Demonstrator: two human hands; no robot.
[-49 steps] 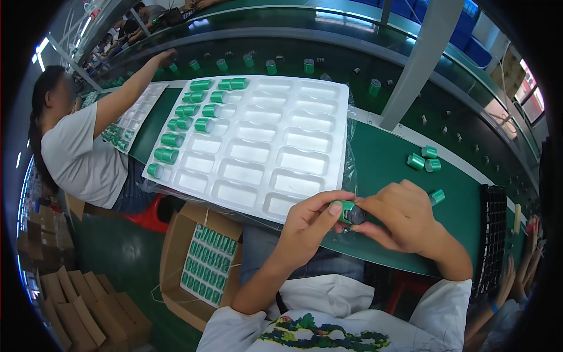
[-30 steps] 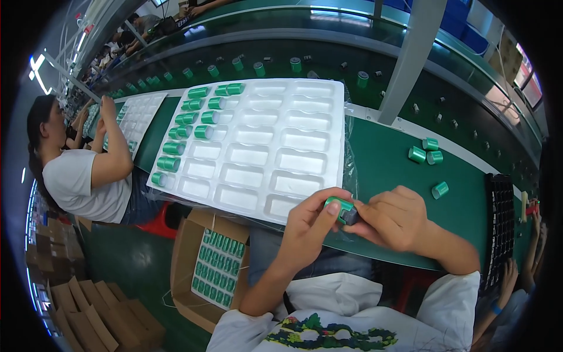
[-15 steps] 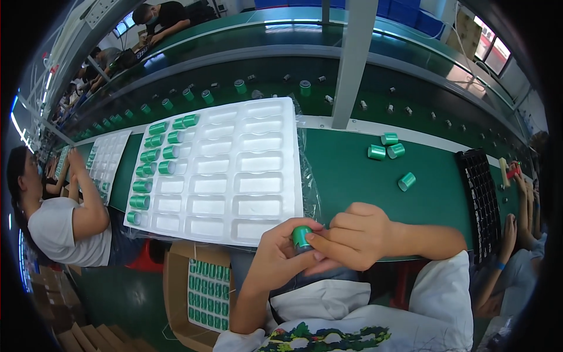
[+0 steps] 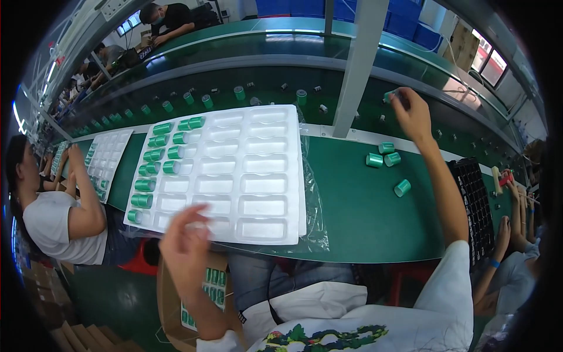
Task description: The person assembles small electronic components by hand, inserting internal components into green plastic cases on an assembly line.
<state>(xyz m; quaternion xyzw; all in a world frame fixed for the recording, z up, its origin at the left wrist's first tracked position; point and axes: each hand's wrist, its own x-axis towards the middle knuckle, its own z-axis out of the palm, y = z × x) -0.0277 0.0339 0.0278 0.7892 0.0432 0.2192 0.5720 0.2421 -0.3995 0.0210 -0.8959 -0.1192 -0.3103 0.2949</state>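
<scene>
My right hand (image 4: pixel 412 114) reaches out over the far conveyor, its fingers closed on a small green cylinder (image 4: pixel 389 97), mostly covered by the fingertips. My left hand (image 4: pixel 186 243) is over the near edge of the white molded tray (image 4: pixel 301 176), blurred by motion. Its fingers look apart, and nothing shows between them. Shiny green cylinders (image 4: pixel 154 155) lie in the tray's left pockets, while pockets to the right are bare. Several more green cylinders (image 4: pixel 402 188) rest on the green table to the right of the tray.
Beyond a metal post (image 4: pixel 359 70), the conveyor (image 4: pixel 264 76) carries cylinders and small metallic parts. A black gridded tray (image 4: pixel 474 205) stands at right. Below the table edge sits a cardboard box (image 4: pixel 167 293) with filled trays. Co-workers (image 4: pixel 64 205) sit on both sides.
My hands have parted from around a green cylinder at the table's near edge. The right has gone far forward with a green cylinder; the left has moved leftward to the tray's edge.
</scene>
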